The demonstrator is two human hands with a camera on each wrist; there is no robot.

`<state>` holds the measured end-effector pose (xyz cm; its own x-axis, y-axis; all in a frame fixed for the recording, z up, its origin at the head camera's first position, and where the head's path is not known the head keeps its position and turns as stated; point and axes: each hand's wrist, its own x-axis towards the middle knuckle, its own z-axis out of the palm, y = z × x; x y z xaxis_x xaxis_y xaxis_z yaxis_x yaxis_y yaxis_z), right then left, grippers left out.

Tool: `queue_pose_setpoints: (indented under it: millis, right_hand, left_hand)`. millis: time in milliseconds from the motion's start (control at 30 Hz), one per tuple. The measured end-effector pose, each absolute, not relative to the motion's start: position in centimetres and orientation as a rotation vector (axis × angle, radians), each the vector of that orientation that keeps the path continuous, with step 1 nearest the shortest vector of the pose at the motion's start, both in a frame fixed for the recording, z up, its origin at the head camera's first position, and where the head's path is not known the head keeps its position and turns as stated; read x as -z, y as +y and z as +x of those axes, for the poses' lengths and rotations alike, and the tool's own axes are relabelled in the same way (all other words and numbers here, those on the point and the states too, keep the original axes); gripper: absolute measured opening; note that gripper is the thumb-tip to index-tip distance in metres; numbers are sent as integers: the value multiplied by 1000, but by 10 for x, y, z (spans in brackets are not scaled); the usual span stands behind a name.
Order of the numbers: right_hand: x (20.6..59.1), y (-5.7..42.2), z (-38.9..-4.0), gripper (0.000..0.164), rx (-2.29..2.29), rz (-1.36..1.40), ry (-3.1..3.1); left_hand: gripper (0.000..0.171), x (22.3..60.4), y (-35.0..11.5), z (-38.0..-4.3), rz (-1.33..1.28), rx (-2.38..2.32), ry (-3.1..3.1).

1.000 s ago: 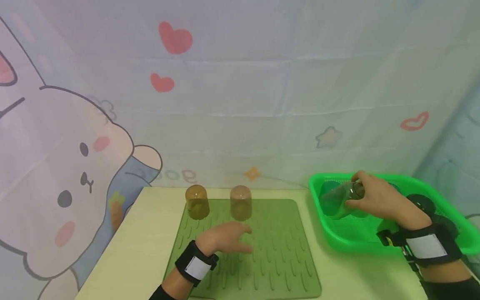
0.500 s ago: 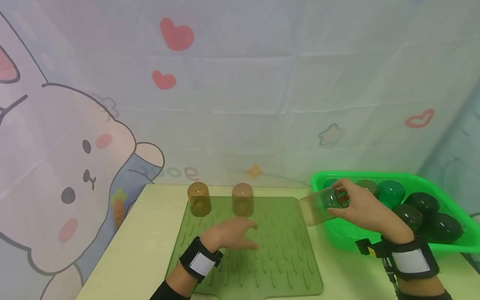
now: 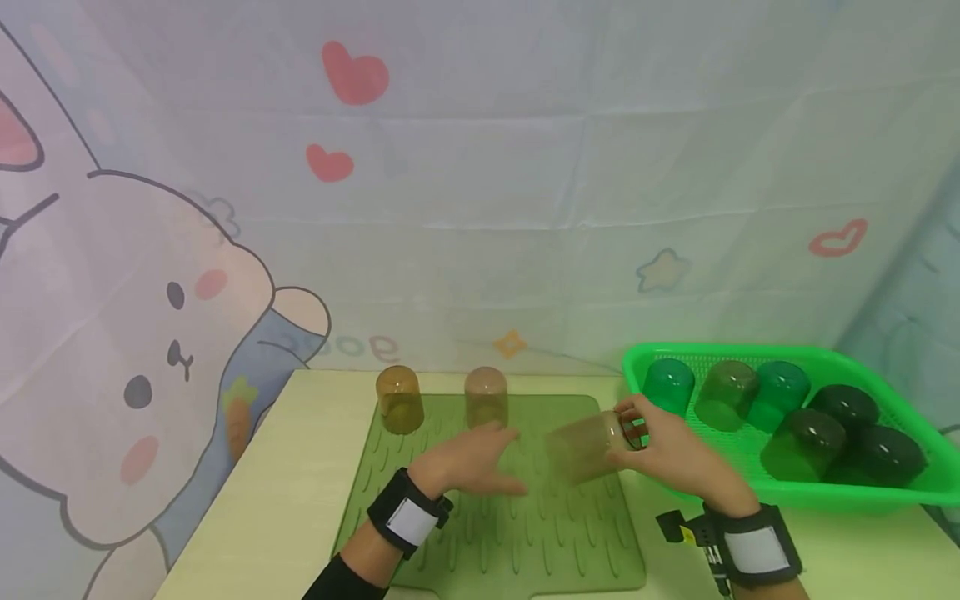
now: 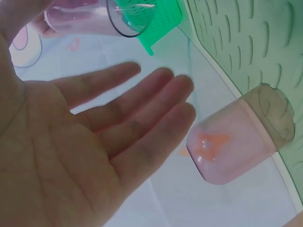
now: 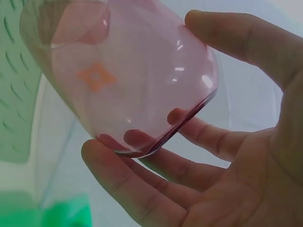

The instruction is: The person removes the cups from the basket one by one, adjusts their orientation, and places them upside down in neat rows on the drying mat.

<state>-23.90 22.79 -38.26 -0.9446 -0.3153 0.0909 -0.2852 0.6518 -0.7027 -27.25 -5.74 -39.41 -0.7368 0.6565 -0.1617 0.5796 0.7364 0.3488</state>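
My right hand (image 3: 678,454) grips a transparent pinkish cup (image 3: 585,446) near its base, fingertips and thumb around that end. The cup hangs tilted over the right part of a green ridged mat (image 3: 525,533), mouth toward the left. In the right wrist view the same cup (image 5: 132,71) looks pale pink. Over the middle of the mat, my left hand (image 3: 465,462) is held with fingers extended, holding nothing. Just beyond it a pink cup (image 3: 486,404) stands upside down at the mat's far edge, with an amber cup (image 3: 400,404) upside down to its left.
On the right stands a green plastic basket (image 3: 727,457) with several cups: a teal cup (image 3: 669,385), an olive cup (image 3: 727,396) and dark cups (image 3: 888,454) among them. A printed curtain (image 3: 480,208) hangs behind the pale table (image 3: 247,500).
My right hand has lifted the pinkish cup out of the basket and carried it left over the mat. My left hand has shifted slightly right, still extended.
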Motion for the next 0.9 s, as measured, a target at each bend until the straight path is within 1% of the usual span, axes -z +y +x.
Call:
queue_pose_setpoints:
  millis: [100, 200, 500, 667, 900]
  right_hand:
    - [393, 220, -239, 57, 1251, -503, 2771]
    - [403, 213, -240, 57, 1348, -513, 2705]
    - [423, 200, -238, 57, 1555, -526, 2536]
    - [425, 198, -237, 55, 1586, -542, 2490]
    - [424, 195, -238, 51, 1628, -598, 2416]
  left_hand:
    - [85, 393, -54, -273, 957, -392, 2697]
    - [90, 396, -51, -274, 962, -382, 2730]
    - [91, 399, -41, -275, 1005, -392, 2755]
    - [87, 398, -38, -274, 1049, -415, 2750]
    - [71, 397, -36, -275, 1085, -429, 2721]
